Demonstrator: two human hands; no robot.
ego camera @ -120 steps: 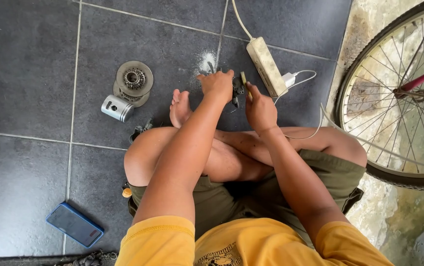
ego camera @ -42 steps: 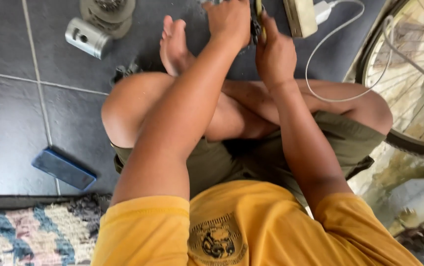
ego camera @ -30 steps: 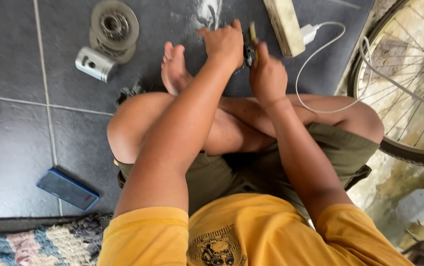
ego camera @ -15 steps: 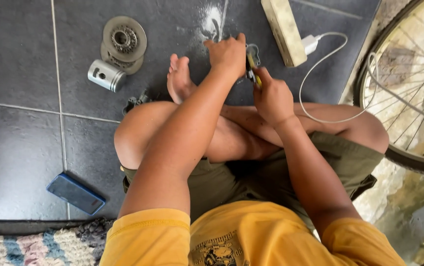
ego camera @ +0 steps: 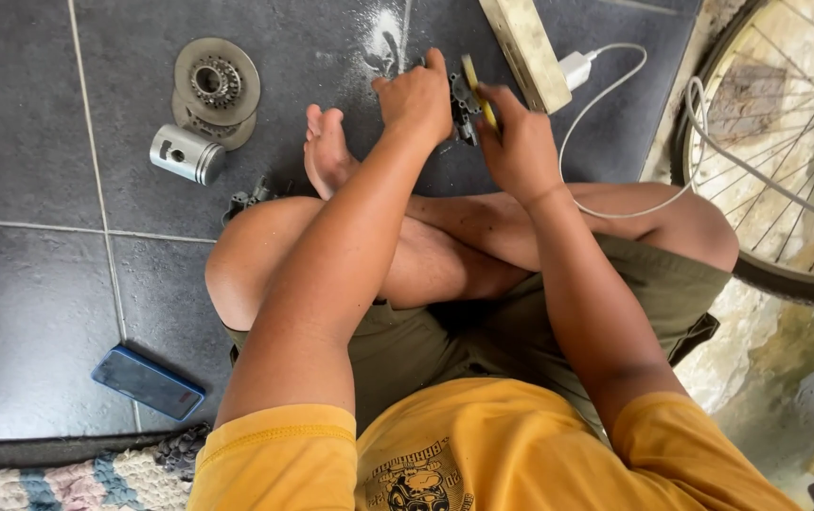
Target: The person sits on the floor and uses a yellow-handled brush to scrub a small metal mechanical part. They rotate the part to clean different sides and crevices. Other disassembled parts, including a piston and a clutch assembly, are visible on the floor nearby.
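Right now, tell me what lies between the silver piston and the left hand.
In the head view, a bare foot lies between the silver piston and the left hand, on dark floor tile.

One head-worn camera looks steeply down, close over the crossed legs, onto the dark grey tiled floor (ego camera: 28, 123); tilt seemingly slightly forward.

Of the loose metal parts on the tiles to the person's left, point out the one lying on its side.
The silver piston, a short cylinder resting on its curved wall, just below the round disc with a toothed centre, which lies flat. The smaller dark part by the knee is too unclear to judge.
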